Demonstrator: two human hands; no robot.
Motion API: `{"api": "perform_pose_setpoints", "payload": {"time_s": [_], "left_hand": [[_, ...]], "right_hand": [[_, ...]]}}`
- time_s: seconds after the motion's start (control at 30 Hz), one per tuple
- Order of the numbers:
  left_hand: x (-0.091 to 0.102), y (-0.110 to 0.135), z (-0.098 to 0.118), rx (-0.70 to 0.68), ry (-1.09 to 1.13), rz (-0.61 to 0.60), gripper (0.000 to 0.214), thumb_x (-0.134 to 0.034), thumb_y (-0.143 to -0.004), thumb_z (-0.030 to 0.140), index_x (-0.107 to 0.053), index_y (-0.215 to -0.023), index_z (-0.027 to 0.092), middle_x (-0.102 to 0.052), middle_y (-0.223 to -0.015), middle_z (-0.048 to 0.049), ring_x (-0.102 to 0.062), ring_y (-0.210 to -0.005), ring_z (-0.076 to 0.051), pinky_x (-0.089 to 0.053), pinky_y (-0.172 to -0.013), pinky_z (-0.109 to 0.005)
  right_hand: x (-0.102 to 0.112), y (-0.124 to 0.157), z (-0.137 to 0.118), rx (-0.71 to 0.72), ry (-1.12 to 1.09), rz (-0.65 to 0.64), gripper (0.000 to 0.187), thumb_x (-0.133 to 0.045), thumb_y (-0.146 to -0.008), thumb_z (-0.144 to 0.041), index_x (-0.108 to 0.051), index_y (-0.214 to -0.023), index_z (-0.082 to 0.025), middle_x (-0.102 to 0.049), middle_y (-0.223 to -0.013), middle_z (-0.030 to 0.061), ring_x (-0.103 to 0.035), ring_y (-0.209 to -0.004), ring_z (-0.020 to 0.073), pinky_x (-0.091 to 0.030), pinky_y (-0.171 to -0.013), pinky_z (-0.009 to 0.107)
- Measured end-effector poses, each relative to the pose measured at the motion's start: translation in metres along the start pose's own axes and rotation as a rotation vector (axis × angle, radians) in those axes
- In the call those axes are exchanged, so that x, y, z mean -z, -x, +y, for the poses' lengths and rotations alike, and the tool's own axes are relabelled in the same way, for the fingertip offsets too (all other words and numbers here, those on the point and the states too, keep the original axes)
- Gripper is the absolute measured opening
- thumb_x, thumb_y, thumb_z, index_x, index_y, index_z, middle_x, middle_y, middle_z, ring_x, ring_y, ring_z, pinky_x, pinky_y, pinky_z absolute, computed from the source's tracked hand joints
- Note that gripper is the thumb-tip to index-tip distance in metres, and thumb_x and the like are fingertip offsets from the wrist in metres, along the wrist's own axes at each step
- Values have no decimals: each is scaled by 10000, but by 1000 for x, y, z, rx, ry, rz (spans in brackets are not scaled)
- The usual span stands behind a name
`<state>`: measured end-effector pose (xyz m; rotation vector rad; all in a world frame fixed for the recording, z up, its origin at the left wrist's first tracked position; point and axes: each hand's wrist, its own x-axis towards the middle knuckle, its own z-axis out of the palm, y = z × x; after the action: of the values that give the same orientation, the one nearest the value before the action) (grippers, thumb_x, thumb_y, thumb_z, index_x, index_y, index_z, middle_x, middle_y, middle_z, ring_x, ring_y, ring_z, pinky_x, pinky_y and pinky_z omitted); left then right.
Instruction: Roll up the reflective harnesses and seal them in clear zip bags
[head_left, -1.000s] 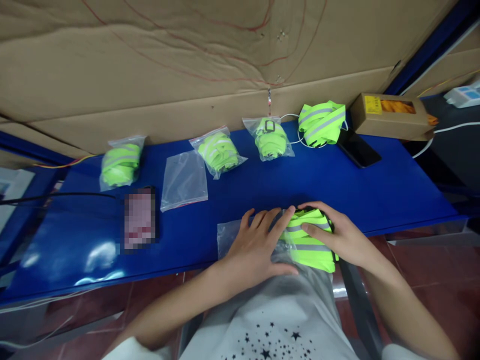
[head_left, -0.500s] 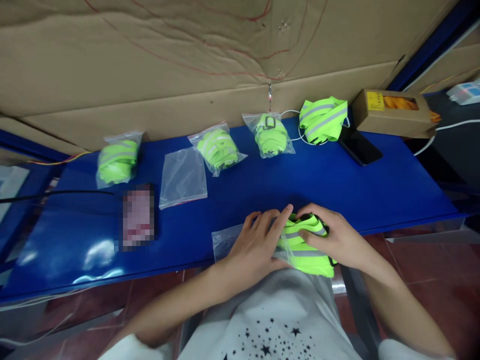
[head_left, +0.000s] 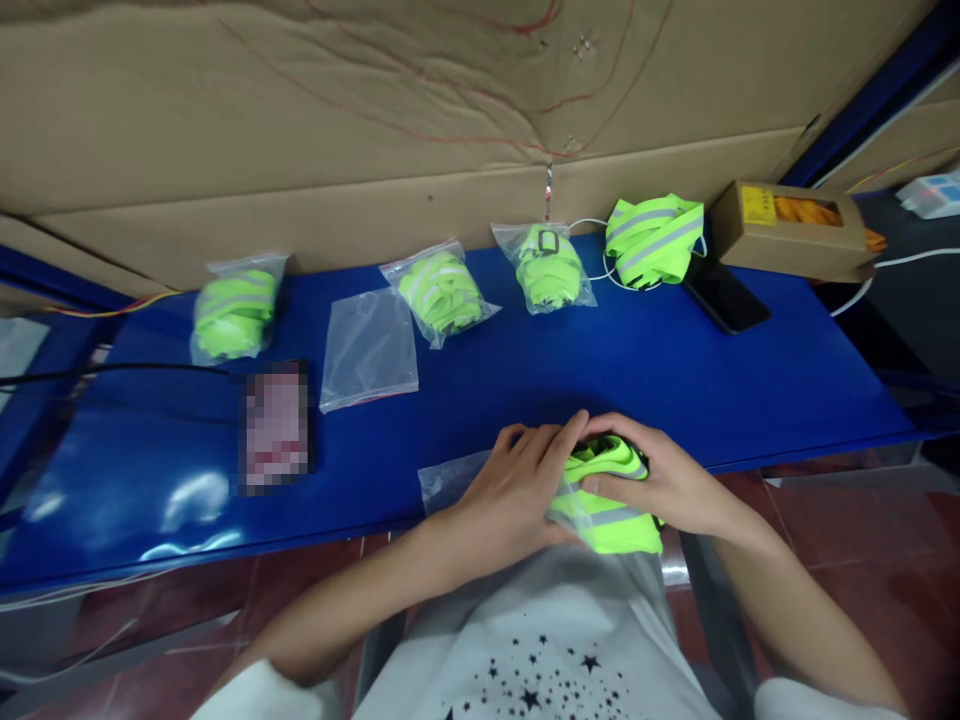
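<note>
At the table's front edge my right hand (head_left: 664, 480) grips a folded neon-yellow reflective strap bundle (head_left: 611, 525) with grey stripes and black edging. Its thumb lies on top and its fingers curl behind. My left hand (head_left: 517, 480) closes over a clear plastic zip bag (head_left: 446, 482), whose flat end sticks out to the left. The bag's mouth is around the left part of the bundle; the right part is outside the bag. The left palm hides much of where bag and bundle meet.
On the blue table (head_left: 525, 370) lie a flat zip bag (head_left: 369, 350), several bagged neon bundles (head_left: 442, 292), an unbagged bundle (head_left: 654, 240), a black phone (head_left: 726, 293) and a pixelated device (head_left: 274, 428) with a cable. A cardboard box (head_left: 795, 230) stands back right, before a cardboard wall (head_left: 300, 120).
My right hand has shifted slightly left with the bundle, pushing it a little deeper into the bag under my left hand. The whole view has moved slightly.
</note>
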<state>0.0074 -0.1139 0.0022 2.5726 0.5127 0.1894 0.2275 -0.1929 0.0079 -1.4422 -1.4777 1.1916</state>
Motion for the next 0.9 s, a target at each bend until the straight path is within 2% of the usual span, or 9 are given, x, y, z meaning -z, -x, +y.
{"api": "perform_pose_setpoints", "payload": {"time_s": [0.1,0.23,0.37,0.5,0.6,0.67,0.73,0.8,0.9], "left_hand": [[6,-3,2,-38,-28,-2,1376,-900,-752,554,65,-1680,238,-573,-1440,-210,-590,-1296,-375,-481,-1059,-511],[5,-9,0,-73,-187,3,1286,-843,-792,599,6,-1683,225,-578,-1403,-229,-591,-1257,-404,-458,-1047,-554],[2,-15,-2,-59,-186,-42,1230,-817,-795,570,-45,-1679,202,-605,-1370,-192,-615,-1164,-372,-454,-1021,-526],[-1,-17,0,-43,-164,-20,1281,-824,-759,564,-18,-1681,190,-599,-1377,-200,-598,-1196,-382,-436,-1036,-534],[-3,-18,-1,-11,-92,7,1329,-845,-703,578,-22,-1679,210,-628,-1320,-173,-611,-1168,-377,-453,-1018,-538],[-4,-18,-4,0,-71,27,1313,-856,-684,559,-58,-1672,225,-639,-1295,-156,-624,-1151,-367,-470,-999,-530],[-3,-18,-8,-11,-79,39,1267,-854,-687,546,-105,-1660,235,-637,-1310,-154,-629,-1164,-365,-480,-996,-527],[-2,-18,-12,-21,-83,64,1222,-841,-700,542,-134,-1649,236,-629,-1348,-159,-630,-1191,-363,-490,-997,-520],[0,-16,-14,-18,-101,124,1133,-814,-751,544,-175,-1633,231,-624,-1376,-163,-640,-1204,-355,-509,-983,-502]], "right_hand": [[-1,-3,2,-9,-105,108,435,-821,-870,-427,-648,-1232,-260,-729,-1160,42,-714,-988,210,-597,-812,320],[-8,-5,1,-68,-133,132,302,-766,-918,-433,-652,-1119,-237,-718,-1047,26,-689,-905,192,-576,-775,312],[-12,-3,0,-42,-69,85,272,-630,-1015,-408,-569,-1227,-249,-670,-1184,50,-668,-1069,205,-560,-902,332],[-14,-3,4,-1,67,105,332,-541,-1058,-396,-459,-1354,-270,-590,-1332,80,-610,-1242,225,-520,-1034,372],[-20,-8,7,36,155,247,367,-584,-1027,-387,-434,-1335,-254,-575,-1316,104,-625,-1202,243,-535,-1004,400],[-25,-11,6,90,217,365,270,-589,-1014,-346,-487,-1243,-245,-607,-1234,101,-648,-1126,249,-549,-963,416],[-28,-10,4,155,268,392,195,-558,-1020,-314,-539,-1201,-244,-631,-1209,106,-655,-1126,263,-557,-969,440],[-29,-5,1,194,311,304,366,-585,-1012,-375,-528,-1349,-244,-594,-1368,144,-611,-1277,312,-548,-1048,487],[-30,5,-3,108,374,167,810,-676,-955,-534,-300,-1630,-289,-351,-1667,158,-440,-1496,391,-529,-1113,553]]}}
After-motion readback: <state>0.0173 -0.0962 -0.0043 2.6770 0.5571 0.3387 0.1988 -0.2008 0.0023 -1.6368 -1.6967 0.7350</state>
